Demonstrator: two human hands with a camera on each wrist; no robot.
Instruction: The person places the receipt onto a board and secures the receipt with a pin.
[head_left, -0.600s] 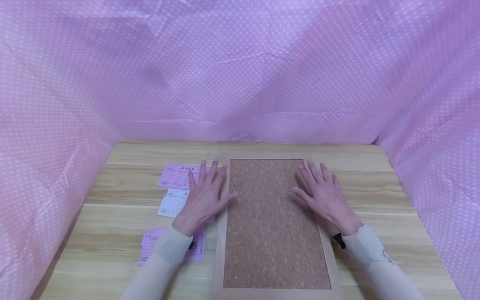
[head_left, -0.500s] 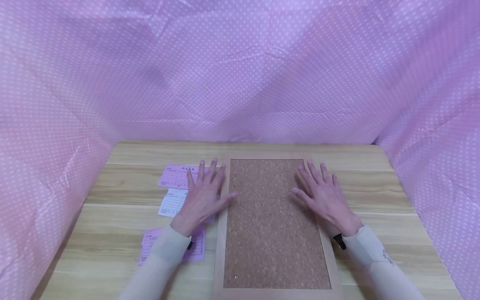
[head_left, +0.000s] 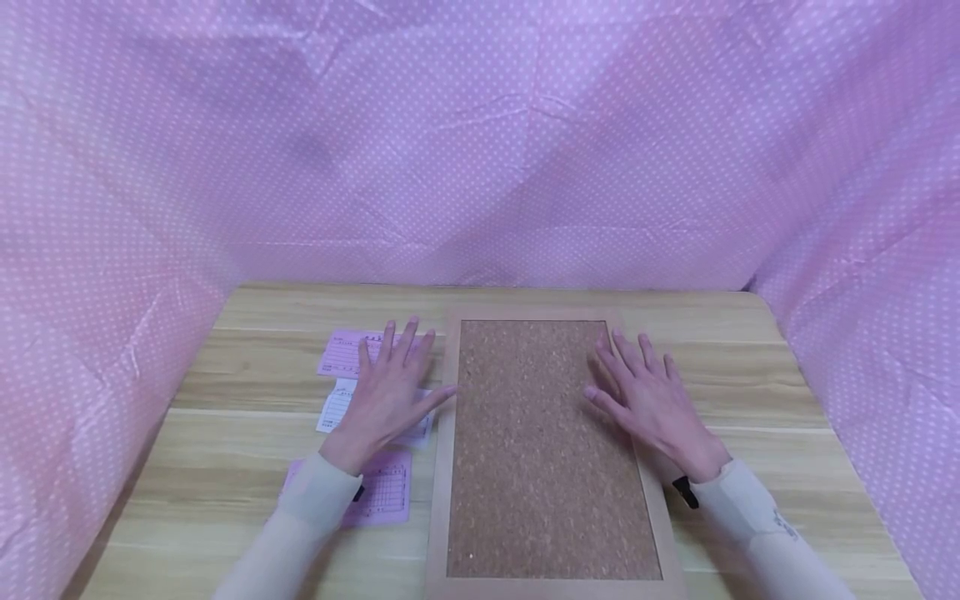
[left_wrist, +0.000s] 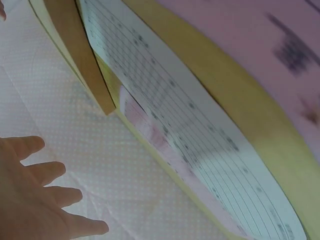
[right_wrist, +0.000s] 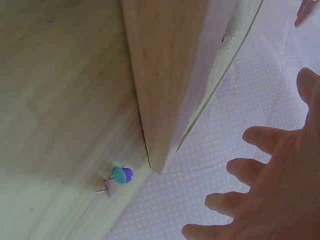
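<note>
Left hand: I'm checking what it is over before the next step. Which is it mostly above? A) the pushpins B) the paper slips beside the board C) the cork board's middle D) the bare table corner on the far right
B: the left hand lies spread over the paper slips, just left of the cork board.

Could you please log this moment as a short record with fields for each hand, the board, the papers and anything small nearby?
left hand: flat, fingers spread, over the white slip
right hand: flat on the cork board's right edge
cork board: wood-framed, flat on the table
papers: two pink slips, one white
push pins: on the table by the board's corner
</note>
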